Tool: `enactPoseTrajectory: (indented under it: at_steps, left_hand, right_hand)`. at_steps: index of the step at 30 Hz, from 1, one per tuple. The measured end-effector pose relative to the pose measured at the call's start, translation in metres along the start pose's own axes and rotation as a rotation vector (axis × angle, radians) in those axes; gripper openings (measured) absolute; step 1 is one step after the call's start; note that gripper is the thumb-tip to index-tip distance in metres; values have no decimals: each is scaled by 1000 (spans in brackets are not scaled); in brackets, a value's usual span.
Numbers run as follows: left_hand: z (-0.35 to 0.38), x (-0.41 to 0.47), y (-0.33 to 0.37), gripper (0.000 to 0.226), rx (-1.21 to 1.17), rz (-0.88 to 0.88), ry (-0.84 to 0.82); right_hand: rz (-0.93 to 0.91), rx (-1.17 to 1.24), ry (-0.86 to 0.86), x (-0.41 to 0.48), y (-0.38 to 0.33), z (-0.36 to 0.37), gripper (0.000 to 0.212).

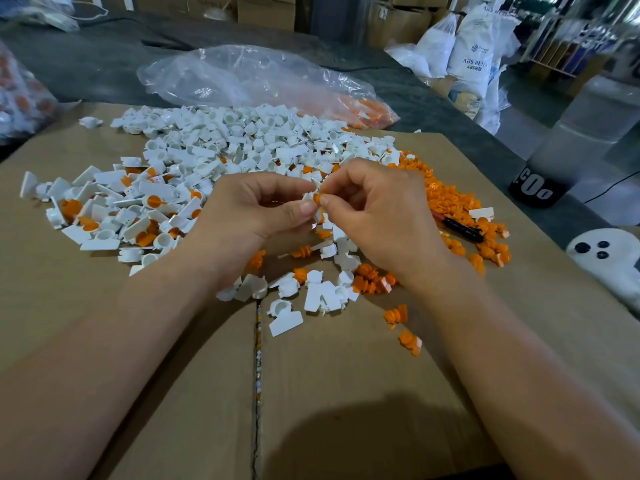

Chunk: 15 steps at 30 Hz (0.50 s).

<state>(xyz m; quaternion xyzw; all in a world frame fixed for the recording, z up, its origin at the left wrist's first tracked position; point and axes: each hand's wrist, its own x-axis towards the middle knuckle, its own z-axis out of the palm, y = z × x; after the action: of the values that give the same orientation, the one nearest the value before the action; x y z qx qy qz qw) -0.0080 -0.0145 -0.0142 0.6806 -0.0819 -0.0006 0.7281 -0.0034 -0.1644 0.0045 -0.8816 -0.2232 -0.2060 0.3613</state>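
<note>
While left hand (256, 207), right hand (375, 209) pinch orange-and-white piece (316, 199), sack (475, 60) marked ABS

1. The left hand (249, 209) is bare, and the forearm behind it is uncovered as far as the lower left edge of the view.
2. The right hand (377, 216) is likewise bare, its forearm uncovered down to the lower right edge.
3. The fingers (294, 211) end in short, plain nails, and the left thumbnail shows most clearly.
4. Both wrists show only skin.
</note>
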Motion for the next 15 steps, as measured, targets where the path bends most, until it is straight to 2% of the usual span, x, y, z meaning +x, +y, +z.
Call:
enactPoseTrajectory:
  at_steps: [8,12,15]
  left_hand:
    - [-1,0,0,26,63,24,17]
    - [-1,-1,0,27,144,69,1]
    - [-1,-1,0,27,95,59,2]
  right_hand:
    - [82,114,-70,0,3,0,2]
    - [138,207,-108,1,5,-1,17]
    - [102,183,-77,0,6,2,16]
